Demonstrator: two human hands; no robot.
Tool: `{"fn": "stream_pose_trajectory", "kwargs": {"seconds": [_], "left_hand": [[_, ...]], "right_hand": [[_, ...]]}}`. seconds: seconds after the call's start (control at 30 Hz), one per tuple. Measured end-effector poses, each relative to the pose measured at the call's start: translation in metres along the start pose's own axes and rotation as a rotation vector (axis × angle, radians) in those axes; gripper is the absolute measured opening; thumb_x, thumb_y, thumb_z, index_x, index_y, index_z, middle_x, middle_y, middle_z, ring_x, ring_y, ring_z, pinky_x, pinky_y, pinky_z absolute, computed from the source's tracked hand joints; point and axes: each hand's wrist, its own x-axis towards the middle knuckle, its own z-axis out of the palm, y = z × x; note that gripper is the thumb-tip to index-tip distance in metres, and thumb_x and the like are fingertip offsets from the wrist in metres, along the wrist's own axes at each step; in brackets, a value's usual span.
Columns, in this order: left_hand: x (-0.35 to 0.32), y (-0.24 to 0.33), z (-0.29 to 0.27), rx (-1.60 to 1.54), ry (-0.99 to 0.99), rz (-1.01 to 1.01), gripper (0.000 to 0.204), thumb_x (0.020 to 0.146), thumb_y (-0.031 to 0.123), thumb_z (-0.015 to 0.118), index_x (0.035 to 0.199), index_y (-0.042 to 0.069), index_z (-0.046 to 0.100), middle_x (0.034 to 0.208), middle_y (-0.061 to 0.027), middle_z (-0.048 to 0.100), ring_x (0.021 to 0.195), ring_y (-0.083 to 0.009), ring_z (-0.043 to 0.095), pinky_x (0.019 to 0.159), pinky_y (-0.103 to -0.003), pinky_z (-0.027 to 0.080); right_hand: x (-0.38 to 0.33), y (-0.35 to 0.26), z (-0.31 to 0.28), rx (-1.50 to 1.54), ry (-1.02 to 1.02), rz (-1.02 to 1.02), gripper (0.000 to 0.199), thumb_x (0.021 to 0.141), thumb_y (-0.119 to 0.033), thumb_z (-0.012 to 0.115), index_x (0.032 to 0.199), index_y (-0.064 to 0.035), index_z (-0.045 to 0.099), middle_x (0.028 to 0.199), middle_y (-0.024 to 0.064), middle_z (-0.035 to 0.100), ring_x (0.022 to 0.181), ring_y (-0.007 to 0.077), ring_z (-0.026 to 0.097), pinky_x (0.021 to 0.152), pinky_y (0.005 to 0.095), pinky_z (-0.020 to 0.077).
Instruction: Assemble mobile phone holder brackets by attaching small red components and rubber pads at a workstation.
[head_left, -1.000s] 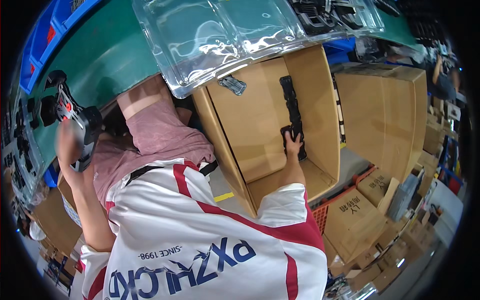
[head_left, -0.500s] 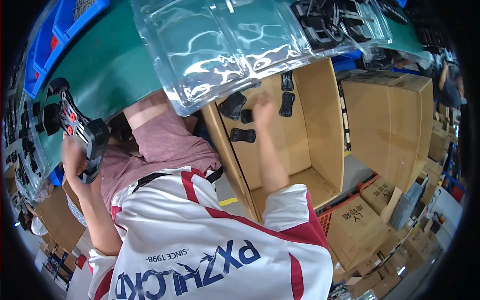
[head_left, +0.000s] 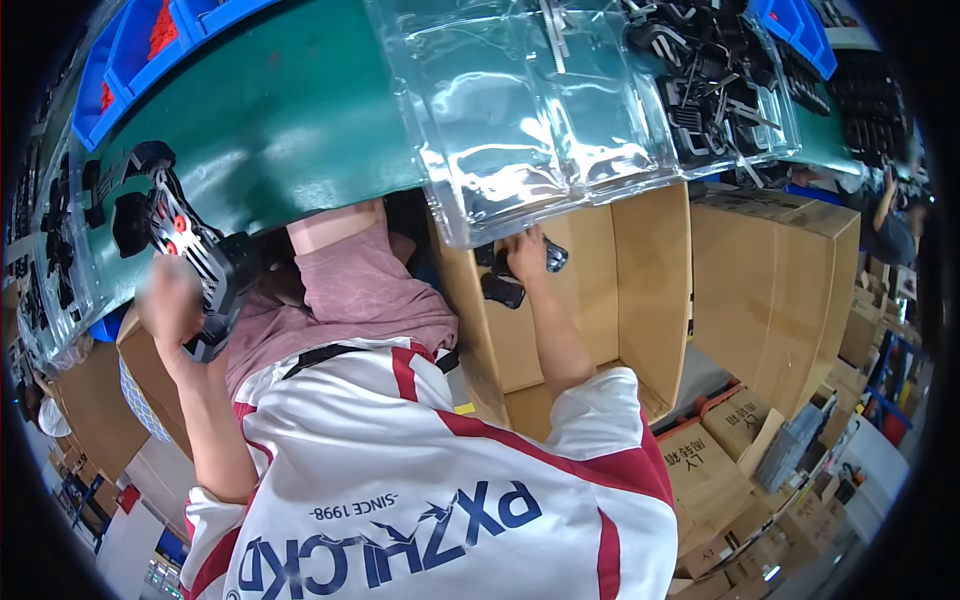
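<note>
At the left, my left hand (head_left: 172, 305), blurred, is closed around the lower part of a black-and-silver assembly (head_left: 205, 262) with two round red pieces on it. The assembly is held tilted in front of the table edge, its curved black arms pointing up. Inside an open cardboard box (head_left: 655, 270), my right hand (head_left: 527, 255) has its fingers curled at a small black padded part (head_left: 555, 257) and appears to grip it. Another black part (head_left: 503, 290) lies just below that hand in the box. More dark pieces beside the fingers are partly hidden by the clear tray's edge.
A clear plastic tray (head_left: 500, 130) overhangs the green table (head_left: 290, 120), with black clip-like parts (head_left: 715, 85) at its right end. Blue bins (head_left: 160, 50) stand at the far left. A closed carton (head_left: 770, 290) adjoins the open box; a person (head_left: 900, 225) is far right.
The view has shifted, so the scene sits lower and further right. My right hand's fingers now meet a black part that lay apart from it before. My left hand keeps its hold.
</note>
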Motion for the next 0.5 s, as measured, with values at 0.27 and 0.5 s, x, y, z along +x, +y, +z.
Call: {"fn": "stream_pose_trajectory", "kwargs": {"seconds": [0.27, 0.5], "left_hand": [[-0.001, 0.002, -0.003, 0.046, 0.158, 0.011, 0.049, 0.085, 0.014, 0.053, 0.131, -0.003, 0.044, 0.108, -0.0102, 0.062, 0.087, -0.0122, 0.058, 0.081, -0.02, 0.04], [-0.009, 0.009, -0.025, 0.125, 0.234, -0.067, 0.05, 0.082, 0.013, 0.057, 0.128, -0.002, 0.046, 0.101, -0.009, 0.064, 0.076, -0.011, 0.059, 0.07, -0.019, 0.043]], "right_hand": [[-0.025, -0.009, -0.03, -0.038, 0.116, 0.189, 0.061, 0.072, -0.016, 0.065, 0.131, -0.0148, 0.05, 0.126, 0.0179, 0.052, 0.112, 0.0369, 0.051, 0.095, 0.0458, 0.0416], [-0.043, -0.069, -0.088, 0.216, 0.163, 0.363, 0.04, 0.075, -0.006, 0.064, 0.115, -0.0076, 0.06, 0.107, 0.0133, 0.064, 0.094, 0.0302, 0.061, 0.081, 0.0385, 0.0486]]}}
